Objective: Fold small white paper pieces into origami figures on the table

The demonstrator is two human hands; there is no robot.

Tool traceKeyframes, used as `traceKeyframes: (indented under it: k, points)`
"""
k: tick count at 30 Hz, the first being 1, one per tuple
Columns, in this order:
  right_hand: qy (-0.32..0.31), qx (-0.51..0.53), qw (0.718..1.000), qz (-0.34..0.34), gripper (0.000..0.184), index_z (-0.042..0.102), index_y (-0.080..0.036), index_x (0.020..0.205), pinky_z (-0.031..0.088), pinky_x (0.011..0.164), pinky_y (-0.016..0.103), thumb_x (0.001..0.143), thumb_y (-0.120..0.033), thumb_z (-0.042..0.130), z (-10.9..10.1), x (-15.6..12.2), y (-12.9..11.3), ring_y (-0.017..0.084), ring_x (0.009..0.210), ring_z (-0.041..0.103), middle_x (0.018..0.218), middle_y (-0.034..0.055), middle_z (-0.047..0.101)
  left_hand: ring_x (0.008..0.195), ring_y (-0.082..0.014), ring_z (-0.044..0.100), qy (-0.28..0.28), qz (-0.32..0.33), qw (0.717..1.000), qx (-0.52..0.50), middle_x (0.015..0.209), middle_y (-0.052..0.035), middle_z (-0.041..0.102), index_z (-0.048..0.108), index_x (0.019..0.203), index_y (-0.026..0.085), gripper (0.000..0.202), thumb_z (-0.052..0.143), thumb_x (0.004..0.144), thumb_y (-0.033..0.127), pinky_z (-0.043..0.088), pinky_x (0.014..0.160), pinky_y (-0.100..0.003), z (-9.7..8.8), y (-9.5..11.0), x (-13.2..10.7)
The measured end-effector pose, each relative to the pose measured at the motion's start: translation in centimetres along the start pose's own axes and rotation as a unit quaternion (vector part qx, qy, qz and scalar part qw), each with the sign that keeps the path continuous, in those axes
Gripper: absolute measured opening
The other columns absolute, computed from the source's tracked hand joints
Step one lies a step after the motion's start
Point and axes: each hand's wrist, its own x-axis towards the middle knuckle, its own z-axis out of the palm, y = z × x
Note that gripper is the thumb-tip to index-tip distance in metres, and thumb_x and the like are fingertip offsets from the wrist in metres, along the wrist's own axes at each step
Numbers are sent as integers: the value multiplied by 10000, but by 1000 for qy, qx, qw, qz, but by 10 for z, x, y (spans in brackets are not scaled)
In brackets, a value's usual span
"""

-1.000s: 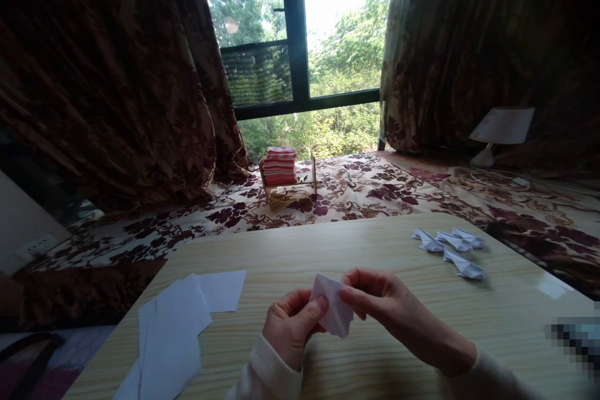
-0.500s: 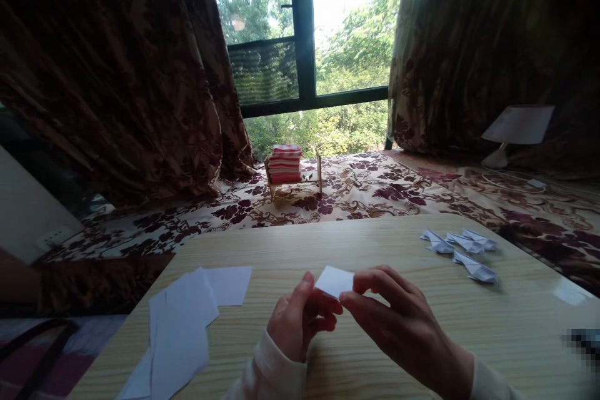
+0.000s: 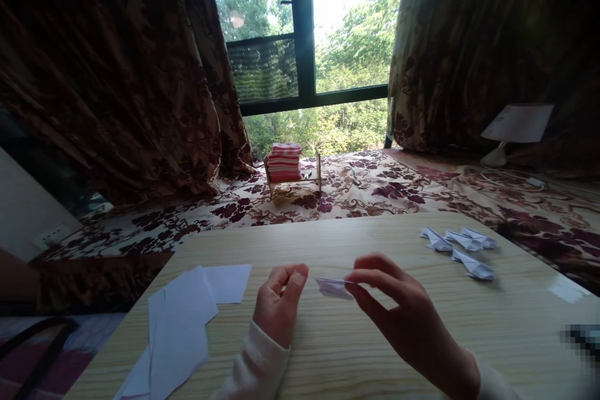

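Between the thumb and fingers of my right hand (image 3: 398,312) is a small folded piece of white paper (image 3: 332,287), seen nearly edge-on with its layers showing. It is held over the wooden table (image 3: 319,350). My left hand (image 3: 281,300) is apart from it, just to the left, with fingers curled in and the thumb against them; nothing shows in its grasp. Loose white paper sheets (image 3: 180,319) lie overlapping on the left of the table. Several folded paper shapes (image 3: 473,264) are grouped at the far right.
Behind the table, a small wooden rack (image 3: 319,172) with a stack of pink striped cloths (image 3: 284,162) stands on a floral cover (image 3: 384,190). A white lamp (image 3: 518,122) is at the right, its cable trailing. A blurred dark object (image 3: 584,337) sits at the table's right edge.
My left hand has let go of the folded paper and moved slightly left, its fingers curling. In my right hand the paper has tipped from face-up to edge-on.
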Motion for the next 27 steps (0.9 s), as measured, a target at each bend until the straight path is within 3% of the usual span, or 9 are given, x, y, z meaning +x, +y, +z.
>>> traceKeyframes:
  k: [2,5,7,9,12,15,17,20,27]
  points:
    - [-11,94,987,127,116,631,-180,772,462,562,247,813,-267,568,2,1,0,142,642,550,725,36,593,677,-156,550,-17,23,1000,-2,683,-40,666,715,740,135,400,688,597,508,426,621,-240,1,2,-2]
    - [-35,203,939,276,252,629,-155,721,439,492,224,756,-404,613,7,2,0,118,544,518,622,11,588,643,-179,574,-132,-40,989,-50,631,-53,673,725,771,111,427,695,596,499,439,633,-271,7,-1,-10]
    - [-49,231,918,318,303,623,-147,687,420,463,216,716,-448,636,9,1,-1,105,504,490,568,-4,569,613,-181,576,-169,-68,982,-59,614,-60,674,732,773,99,415,708,595,473,436,621,-277,10,-6,-14]
    - [-73,231,915,321,331,609,-144,649,417,462,215,735,-463,609,10,1,-2,104,500,484,543,-8,553,600,-180,575,-164,-81,981,-68,598,-66,672,739,739,92,389,713,597,454,429,609,-275,10,-13,-14]
    - [-91,171,941,279,340,608,-150,662,445,512,226,826,-429,504,8,-1,-3,120,550,523,580,10,576,562,-165,562,-122,-121,979,-108,558,-61,661,740,681,95,368,753,542,435,428,574,-269,7,-23,-8]
    - [-72,84,975,195,201,608,-175,934,486,628,256,838,-324,513,4,-3,-3,147,676,584,753,34,642,496,-124,534,-70,-169,973,-141,515,-42,644,728,623,100,358,801,463,412,417,494,-231,4,-26,-2]
    - [-80,51,989,113,273,546,-202,1073,497,663,265,804,-237,560,3,-5,-2,153,738,590,855,42,641,469,-103,528,-59,-190,967,-158,504,-35,640,721,607,99,368,817,430,407,400,447,-200,4,-24,-1]
    - [-102,17,995,11,335,522,-223,1080,503,637,258,761,-142,580,6,-8,0,142,726,573,910,46,613,457,-90,539,-64,-218,957,-179,509,-28,641,722,634,101,388,827,414,402,405,419,-174,5,-18,-4]
    - [-118,-49,989,-72,300,534,-228,1043,479,653,271,788,-69,518,8,-10,4,157,767,553,878,47,582,453,-89,566,-79,-279,932,-216,530,-26,654,708,625,105,337,844,419,334,482,421,-170,7,-11,-9]
